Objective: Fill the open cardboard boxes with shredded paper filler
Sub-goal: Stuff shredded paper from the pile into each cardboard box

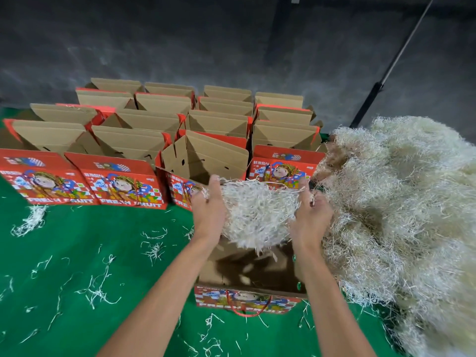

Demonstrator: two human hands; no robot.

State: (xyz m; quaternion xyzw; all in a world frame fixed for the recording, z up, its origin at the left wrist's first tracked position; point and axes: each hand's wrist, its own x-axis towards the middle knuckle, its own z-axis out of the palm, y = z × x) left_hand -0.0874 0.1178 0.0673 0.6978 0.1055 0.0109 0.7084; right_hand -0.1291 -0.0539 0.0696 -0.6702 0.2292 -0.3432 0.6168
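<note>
Both my hands hold one clump of pale shredded paper filler [257,212] between them. My left hand [208,210] grips its left side and my right hand [311,215] its right side. The clump hangs above an open red cardboard box [247,300] with a red cord handle, standing right in front of me. That box's brown inside shows below the clump, with a few shreds falling into it. A big heap of the same filler [401,215] lies to the right.
Several rows of open red fruit boxes [123,181] with raised brown flaps stand behind on the green floor [77,253]. Loose paper strands are scattered over the floor. A dark concrete wall and a slanted black pole [373,96] stand at the back.
</note>
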